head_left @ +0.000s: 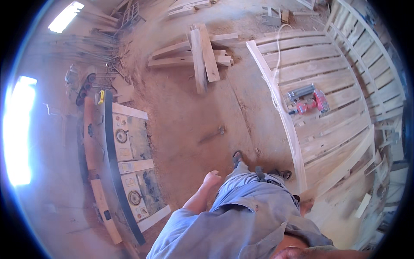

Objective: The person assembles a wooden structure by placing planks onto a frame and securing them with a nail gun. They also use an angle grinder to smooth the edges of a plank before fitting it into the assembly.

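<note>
My left hand [211,178] hangs beside my left hip, over the dusty floor. Its fingers look loosely curled, and nothing shows in them. Of my right hand [306,207] only a small patch appears by my right hip; the shirt hides its fingers. To the right of me lies a large slatted wooden panel [321,71] with long side rails. A red nail gun [309,101] with a grey magazine rests on its slats. From the tool a pale air hose [276,69] runs away across the panel. Neither hand touches the panel or the nail gun.
Wooden beams [199,58] are piled on the floor ahead. On the left stands a long bench [113,172] with round fittings, and a yellow tape measure [101,96] sits at its far end. Another slatted panel [371,47] leans at the far right. Wood scraps [363,205] lie near the right edge.
</note>
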Demonstrator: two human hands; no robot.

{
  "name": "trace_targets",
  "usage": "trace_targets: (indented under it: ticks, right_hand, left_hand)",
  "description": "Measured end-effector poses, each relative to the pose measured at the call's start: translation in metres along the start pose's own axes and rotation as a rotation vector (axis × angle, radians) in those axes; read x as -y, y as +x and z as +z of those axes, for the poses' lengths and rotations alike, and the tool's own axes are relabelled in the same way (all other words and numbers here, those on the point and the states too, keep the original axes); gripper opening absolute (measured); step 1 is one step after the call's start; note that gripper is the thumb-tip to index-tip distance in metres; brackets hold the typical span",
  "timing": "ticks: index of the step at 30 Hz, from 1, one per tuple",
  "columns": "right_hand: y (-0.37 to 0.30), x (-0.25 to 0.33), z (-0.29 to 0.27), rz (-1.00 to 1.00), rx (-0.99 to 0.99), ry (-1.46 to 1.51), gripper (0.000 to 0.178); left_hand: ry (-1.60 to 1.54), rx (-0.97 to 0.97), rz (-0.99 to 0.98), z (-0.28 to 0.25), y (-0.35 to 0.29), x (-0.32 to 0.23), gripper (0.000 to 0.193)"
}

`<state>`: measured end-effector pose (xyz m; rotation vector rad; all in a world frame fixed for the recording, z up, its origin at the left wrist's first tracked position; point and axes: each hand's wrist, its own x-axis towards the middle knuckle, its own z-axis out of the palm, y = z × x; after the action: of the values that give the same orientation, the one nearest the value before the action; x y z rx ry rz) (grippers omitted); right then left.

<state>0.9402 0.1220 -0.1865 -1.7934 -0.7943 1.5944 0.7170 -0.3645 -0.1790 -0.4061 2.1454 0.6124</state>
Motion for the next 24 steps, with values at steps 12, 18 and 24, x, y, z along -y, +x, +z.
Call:
trace_targets:
  ticks: [12, 18, 24]
  right_hand:
    - [-0.056, -0.015, 0.228, -0.028, 0.327, -0.337, 0.044]
    - [-0.079, -0.032, 0.352, -0.061, 0.496, -0.278, 0.039]
    - [-0.125, -0.059, 0.523, -0.088, 0.707, -0.468, 0.037]
  left_hand:
    - [-0.587, -0.295, -0.125, -0.067, 0.092, 0.108, 0.052]
    - [-0.547, -0.243, -0.051, -0.064, 0.087, 0.024, 0.056]
    - [-0.496, -0.301, -0.118, -0.099, 0.089, -0.012, 0.034]
